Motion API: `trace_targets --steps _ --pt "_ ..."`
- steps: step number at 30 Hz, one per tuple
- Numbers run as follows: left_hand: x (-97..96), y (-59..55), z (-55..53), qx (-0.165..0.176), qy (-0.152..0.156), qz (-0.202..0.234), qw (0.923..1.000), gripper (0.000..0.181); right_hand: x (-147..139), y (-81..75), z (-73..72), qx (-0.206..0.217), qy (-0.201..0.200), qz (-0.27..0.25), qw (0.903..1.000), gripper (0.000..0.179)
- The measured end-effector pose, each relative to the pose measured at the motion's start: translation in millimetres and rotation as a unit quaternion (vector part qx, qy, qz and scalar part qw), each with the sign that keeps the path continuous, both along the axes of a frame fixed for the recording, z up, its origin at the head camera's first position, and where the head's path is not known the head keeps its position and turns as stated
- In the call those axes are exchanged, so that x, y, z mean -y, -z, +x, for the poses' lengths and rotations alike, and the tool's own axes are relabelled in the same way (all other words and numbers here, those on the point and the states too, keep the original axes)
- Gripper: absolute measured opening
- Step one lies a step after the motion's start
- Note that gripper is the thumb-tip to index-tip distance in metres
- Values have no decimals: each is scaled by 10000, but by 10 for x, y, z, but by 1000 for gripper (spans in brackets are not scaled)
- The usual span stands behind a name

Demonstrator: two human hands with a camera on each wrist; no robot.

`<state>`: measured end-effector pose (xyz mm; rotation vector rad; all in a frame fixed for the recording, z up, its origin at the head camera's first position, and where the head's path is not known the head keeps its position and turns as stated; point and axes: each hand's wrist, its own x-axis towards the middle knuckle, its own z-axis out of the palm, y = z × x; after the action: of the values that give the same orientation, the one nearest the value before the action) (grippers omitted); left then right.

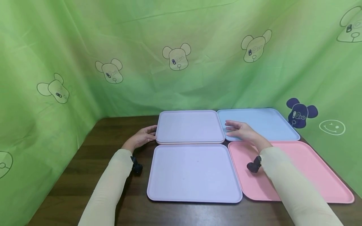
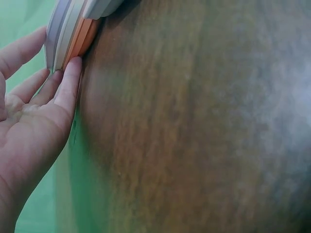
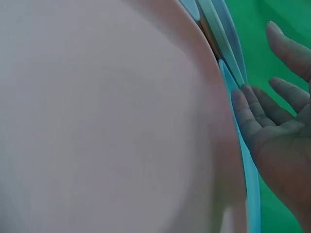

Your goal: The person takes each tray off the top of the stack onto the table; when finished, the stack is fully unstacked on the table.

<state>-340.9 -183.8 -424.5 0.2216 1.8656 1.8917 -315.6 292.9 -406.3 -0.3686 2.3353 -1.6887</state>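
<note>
A stack of rectangular trays stands at the back middle of the table, its top one a pale lavender tray [image 1: 190, 126]. My left hand [image 1: 142, 136] is at the stack's left edge, fingers extended. In the left wrist view, the fingertips [image 2: 73, 65] meet the layered rims of the stack [image 2: 62, 36], lavender, whitish and orange. My right hand [image 1: 241, 130] reaches over the light blue tray [image 1: 263, 124], fingers fairly straight. Its fingertips [image 3: 238, 97] are right at the stack's right edge [image 3: 226, 41] in the right wrist view.
A second lavender tray [image 1: 193, 172] lies in front of the stack. The pink tray [image 1: 305, 169] lies at the right, partly under my right forearm. Dark wooden table [image 1: 76, 182] shows at the left. A green patterned cloth [image 1: 141, 84] hangs behind and along the sides.
</note>
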Motion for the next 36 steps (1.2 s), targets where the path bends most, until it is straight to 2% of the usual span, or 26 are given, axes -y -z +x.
trace_targets --steps 6,14,19,26,36 --pt "-17 6 10 -11 -27 26 10000 75 70 68 -86 93 -66 -111 9999 77" --pt "-34 11 21 11 -42 67 10000 75 62 120 -130 462 -424 -305 9976 82" --pt "-35 10 18 -30 -109 29 9999 75 60 101 -133 632 -603 -250 9959 84" --pt "-40 40 -7 -10 -180 24 9998 74 53 94 -169 620 -782 61 9950 84" --pt "-50 40 -12 -2 -270 0 9996 73 19 108 -192 737 -941 230 9926 94"
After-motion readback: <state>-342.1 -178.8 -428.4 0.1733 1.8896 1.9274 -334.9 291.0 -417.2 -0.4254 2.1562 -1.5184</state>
